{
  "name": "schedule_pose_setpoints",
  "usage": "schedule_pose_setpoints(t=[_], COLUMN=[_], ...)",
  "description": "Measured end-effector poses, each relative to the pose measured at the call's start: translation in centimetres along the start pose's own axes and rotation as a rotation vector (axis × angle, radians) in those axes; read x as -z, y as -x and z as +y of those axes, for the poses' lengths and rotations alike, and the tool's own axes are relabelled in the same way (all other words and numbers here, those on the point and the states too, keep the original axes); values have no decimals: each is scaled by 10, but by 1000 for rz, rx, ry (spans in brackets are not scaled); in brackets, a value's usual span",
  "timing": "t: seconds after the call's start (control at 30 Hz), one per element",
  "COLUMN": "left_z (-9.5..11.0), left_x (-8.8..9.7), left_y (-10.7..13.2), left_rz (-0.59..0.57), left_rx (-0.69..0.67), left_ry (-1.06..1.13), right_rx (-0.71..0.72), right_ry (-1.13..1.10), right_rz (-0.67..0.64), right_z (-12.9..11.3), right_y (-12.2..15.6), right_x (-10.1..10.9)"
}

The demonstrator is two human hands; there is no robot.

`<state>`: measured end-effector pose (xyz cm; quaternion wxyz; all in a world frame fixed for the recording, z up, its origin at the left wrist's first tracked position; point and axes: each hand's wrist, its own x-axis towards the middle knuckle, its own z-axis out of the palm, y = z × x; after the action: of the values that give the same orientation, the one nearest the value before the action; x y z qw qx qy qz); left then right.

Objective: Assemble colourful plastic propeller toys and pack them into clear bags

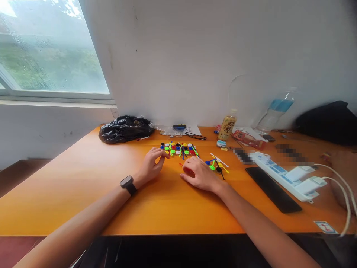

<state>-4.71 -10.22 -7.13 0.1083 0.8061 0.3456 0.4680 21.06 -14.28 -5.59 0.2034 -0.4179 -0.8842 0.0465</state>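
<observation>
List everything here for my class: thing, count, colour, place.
window: one, pale frame, upper left
table: one, orange, below hands
plastic bag: one, black, back left
plastic pieces: many, multicoloured, mostly beyond hands
bottles: two, yellow and blue labels, back right
packet: one, red, back right
power strip: one, white, right
chargers: two, white, on strip
cables: two, white, right edge
slab: one, black, beside strip
sticker: one, blue-white, front right
bundle: one, black, far right
clutter: uncounted, mixed colours, back
watch: one, black, left wrist
left hand, right hand: one each, bare, mid-table
</observation>
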Motion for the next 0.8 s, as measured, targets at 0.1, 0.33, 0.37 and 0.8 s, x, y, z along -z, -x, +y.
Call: schedule_pose_setpoints(t=[0.1, 0.33, 0.37, 0.8], left_z=[1, 1, 1, -25], left_x=[1, 1, 1, 3], left_y=[0, 0, 0, 0], left_rz=[-7, -10, -8, 92], left_rx=[-5, 16, 21, 256], left_ry=[5, 11, 6, -114], right_rx=[-59, -200, -215, -525], right_ry=[92, 235, 252, 420], right_rz=[-20, -61, -77, -194], right_z=[6, 24, 27, 55], right_y=[1, 6, 6, 13], right_x=[3, 14, 17, 36])
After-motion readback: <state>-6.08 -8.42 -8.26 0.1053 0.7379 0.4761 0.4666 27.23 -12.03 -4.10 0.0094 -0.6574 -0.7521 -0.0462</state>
